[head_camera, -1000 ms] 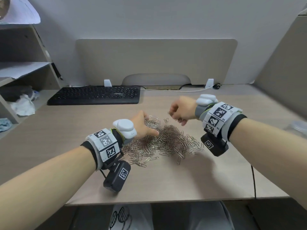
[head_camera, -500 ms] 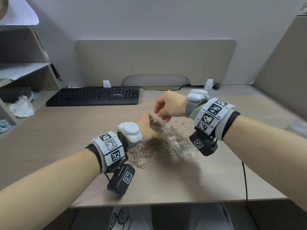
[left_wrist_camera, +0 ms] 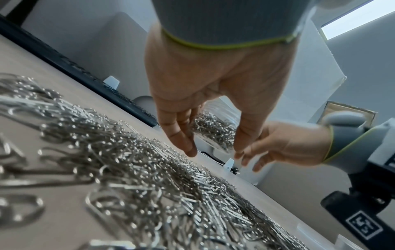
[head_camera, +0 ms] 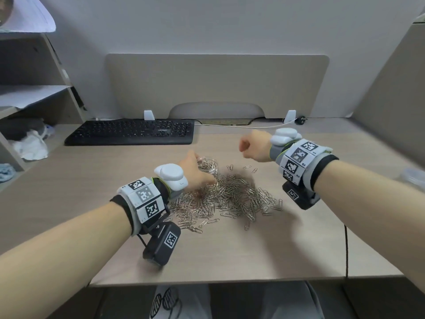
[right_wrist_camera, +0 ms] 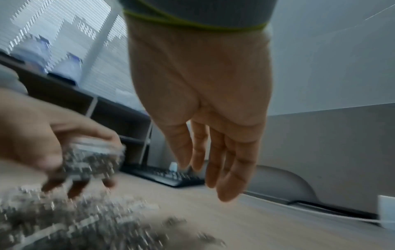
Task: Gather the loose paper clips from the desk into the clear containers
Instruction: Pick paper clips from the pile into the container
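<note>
A heap of silver paper clips (head_camera: 230, 196) lies mid-desk, with a few strays behind it. My left hand (head_camera: 195, 171) grips a small clear container (head_camera: 208, 165) partly filled with clips, standing at the heap's far left edge. The left wrist view shows the container (left_wrist_camera: 213, 130) held between fingers and thumb of the left hand (left_wrist_camera: 213, 150), above the heap (left_wrist_camera: 128, 169). My right hand (head_camera: 246, 146) hovers over the desk to the right of the container. In the right wrist view its fingers (right_wrist_camera: 226, 169) hang relaxed and hold nothing; the container (right_wrist_camera: 94, 157) is blurred at left.
A black keyboard (head_camera: 131, 132) lies at the back left and a white cable (head_camera: 241, 126) runs along the back. Shelves (head_camera: 34, 100) stand at the left. Another clear container (head_camera: 414, 176) sits at the desk's right edge. The desk's front edge (head_camera: 230, 280) is close.
My right hand, which was over the container's mouth half a second ago, has drawn away to the right. My left hand still holds the container in place.
</note>
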A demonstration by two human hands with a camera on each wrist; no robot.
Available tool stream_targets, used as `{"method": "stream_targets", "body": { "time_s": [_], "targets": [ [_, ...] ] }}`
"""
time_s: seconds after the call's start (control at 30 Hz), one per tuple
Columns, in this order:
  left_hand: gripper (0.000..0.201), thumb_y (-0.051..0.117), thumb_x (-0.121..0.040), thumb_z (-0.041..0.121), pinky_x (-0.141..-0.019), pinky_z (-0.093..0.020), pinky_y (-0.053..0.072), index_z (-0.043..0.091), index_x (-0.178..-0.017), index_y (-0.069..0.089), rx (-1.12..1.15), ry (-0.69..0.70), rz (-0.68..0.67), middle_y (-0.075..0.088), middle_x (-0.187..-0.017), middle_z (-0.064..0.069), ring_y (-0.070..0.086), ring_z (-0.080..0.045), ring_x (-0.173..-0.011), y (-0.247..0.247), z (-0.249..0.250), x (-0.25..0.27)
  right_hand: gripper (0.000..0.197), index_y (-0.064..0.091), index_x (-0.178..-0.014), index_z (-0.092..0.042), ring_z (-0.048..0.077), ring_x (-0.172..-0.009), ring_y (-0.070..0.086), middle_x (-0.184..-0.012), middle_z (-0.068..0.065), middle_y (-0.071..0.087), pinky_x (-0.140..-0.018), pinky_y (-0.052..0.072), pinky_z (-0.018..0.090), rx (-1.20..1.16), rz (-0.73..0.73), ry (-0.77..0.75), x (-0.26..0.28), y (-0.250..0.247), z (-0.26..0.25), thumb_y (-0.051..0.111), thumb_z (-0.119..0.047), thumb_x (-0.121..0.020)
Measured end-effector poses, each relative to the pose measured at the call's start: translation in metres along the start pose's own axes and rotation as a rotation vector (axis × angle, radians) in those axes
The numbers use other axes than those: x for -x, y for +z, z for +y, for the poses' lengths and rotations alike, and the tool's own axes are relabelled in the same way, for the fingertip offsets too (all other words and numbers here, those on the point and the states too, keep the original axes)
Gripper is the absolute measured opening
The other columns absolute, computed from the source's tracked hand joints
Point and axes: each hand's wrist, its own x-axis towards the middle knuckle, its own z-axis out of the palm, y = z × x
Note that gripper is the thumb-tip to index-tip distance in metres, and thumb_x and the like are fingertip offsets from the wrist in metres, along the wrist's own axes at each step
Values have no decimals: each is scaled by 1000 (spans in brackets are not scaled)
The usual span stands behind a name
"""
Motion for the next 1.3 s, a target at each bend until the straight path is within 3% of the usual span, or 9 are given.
{"method": "stream_targets", "body": {
  "time_s": [0.13, 0.27, 0.5, 0.63, 0.8, 0.87, 0.97, 1.07, 1.3],
  "targets": [
    [80, 86, -72, 31, -73, -35, 46, 10, -132, 39, -1, -6, -8, 61, -113, -11, 60, -27, -95, -3, -8, -5, 39, 55, -133, -7, 26, -116, 60, -133, 7, 59, -97, 49, 33, 209, -214, 52, 0, 21, 8, 46, -6, -94],
    [80, 86, -73, 34, -70, -35, 45, 11, -133, 38, -40, -8, -10, 59, -104, -6, 58, -26, -91, -4, -10, -6, 33, 60, -125, -8, 24, -97, 64, -119, 8, 66, -72, 49, 27, 188, -220, 29, 0, 35, -1, 44, -13, -96],
    [85, 85, -71, 36, -73, -33, 41, 10, -137, 38, -68, -17, 19, 56, -106, -6, 56, -25, -94, -5, -15, -6, 52, 64, -103, -13, 19, -70, 65, -93, 4, 70, -65, 56, 32, 29, -283, -110, 7, 51, -37, 65, -59, -80],
    [82, 85, -73, 36, -67, -32, 38, 9, -134, 38, -95, -26, 22, 55, -103, -7, 54, -25, -90, -9, -17, -6, 40, 62, -110, -11, 24, -84, 62, -104, 6, 66, -61, 51, 28, 92, -287, -165, 11, 56, -44, 77, -28, -77],
    [81, 85, -74, 34, -63, -30, 37, 9, -134, 37, -83, -16, 7, 53, -104, -6, 52, -24, -89, -8, -16, -3, 25, 69, -107, -4, 16, -55, 58, -98, 10, 67, -38, 43, 16, -31, -286, -112, 10, 44, -39, 57, 4, -86],
    [79, 85, -74, 32, -60, -29, 35, 10, -134, 38, -66, -6, -1, 55, -106, -6, 53, -23, -90, -6, -15, -1, 20, 69, -102, -2, 9, -45, 60, -93, 9, 70, -40, 48, 13, -150, -237, -68, 8, 34, -35, 61, 6, -86],
    [75, 87, -71, 31, -60, -31, 38, 12, -128, 41, -57, 14, -17, 59, -103, -7, 56, -23, -88, -3, -12, 1, 11, 67, -90, -4, 18, -50, 61, -80, 11, 66, -49, 58, 26, -393, -116, -21, 8, 17, -33, 64, 5, -85],
    [74, 88, -63, 32, -73, -38, 50, 13, -119, 44, -51, 29, -50, 64, -100, -7, 62, -26, -89, 1, -3, 6, 13, 65, -82, -4, 21, -49, 57, -72, 13, 59, -47, 57, 28, -602, -25, -65, 12, -4, -38, 64, 9, -82],
    [82, 80, -45, 45, -88, -46, 52, 18, -112, 41, -32, 73, -122, 65, -106, -8, 64, -28, -100, 3, 12, 18, 11, 68, -86, 0, 17, -48, 60, -70, 12, 60, -50, 59, 30, -622, 20, -160, 18, -9, -58, 64, 10, -81]
  ]
}}
